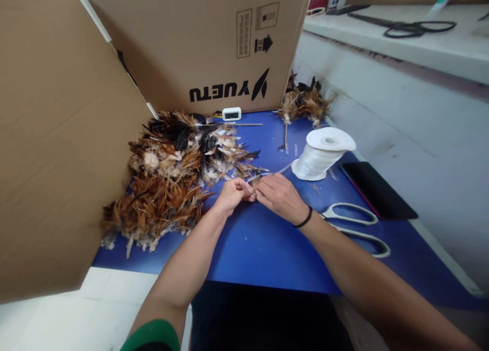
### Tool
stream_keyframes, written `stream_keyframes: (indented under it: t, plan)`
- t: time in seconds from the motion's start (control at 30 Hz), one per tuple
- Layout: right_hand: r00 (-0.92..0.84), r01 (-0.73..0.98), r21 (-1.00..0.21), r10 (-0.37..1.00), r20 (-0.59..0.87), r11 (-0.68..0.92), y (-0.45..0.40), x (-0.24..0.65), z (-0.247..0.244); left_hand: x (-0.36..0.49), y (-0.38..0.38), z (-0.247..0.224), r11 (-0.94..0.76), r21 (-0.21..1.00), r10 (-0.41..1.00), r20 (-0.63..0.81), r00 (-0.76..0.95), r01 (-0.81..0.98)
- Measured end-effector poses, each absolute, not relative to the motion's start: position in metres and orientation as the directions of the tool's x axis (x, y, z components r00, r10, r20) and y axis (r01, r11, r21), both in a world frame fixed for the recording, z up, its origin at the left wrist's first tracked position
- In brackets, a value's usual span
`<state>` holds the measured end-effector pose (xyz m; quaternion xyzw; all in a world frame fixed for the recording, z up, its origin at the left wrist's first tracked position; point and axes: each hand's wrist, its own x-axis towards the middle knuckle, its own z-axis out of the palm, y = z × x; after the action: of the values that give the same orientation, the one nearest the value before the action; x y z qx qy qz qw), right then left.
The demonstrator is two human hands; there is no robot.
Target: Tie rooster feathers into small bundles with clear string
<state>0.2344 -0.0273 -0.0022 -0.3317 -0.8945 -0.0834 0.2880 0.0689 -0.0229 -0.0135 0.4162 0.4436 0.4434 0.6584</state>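
Observation:
My left hand and my right hand meet over the middle of the blue table, fingertips pinched close together. Between them is something small, probably a feather's base, mostly hidden by the fingers. A thin clear ribbon runs from the white spool to the fingers. The spool stands upright just beyond my right hand. To the left lies a large pile of brown, black and white feathers, its near tips close to my left hand.
Cardboard boxes stand behind and at the left. White-handled scissors and a dark phone lie at right. A small digital clock and more feathers are at the back. Black scissors rest on a ledge.

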Motion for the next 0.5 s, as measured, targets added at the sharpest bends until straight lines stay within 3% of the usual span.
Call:
stream_keyframes:
  t: [0.23,0.33,0.5]
  plan:
    - [-0.745,0.588,0.240,0.402,0.533,0.772,-0.0299,0.2306,0.0061,0.0688,-0.0205,-0.0125,0.347,0.898,0.934,-0.305,0.185,-0.272]
    - [-0.757,0.581,0.238,0.409,0.510,0.778,-0.0307,0.2297,0.0068,0.0684,-0.0193,-0.0128,0.369,0.883,0.927,-0.326,0.186,-0.289]
    - [-0.756,0.572,0.121,0.464,0.461,0.811,-0.0325,0.2339,0.0069,0.0683,-0.0184,-0.0136,0.367,0.882,0.927,-0.319,0.197,-0.297]
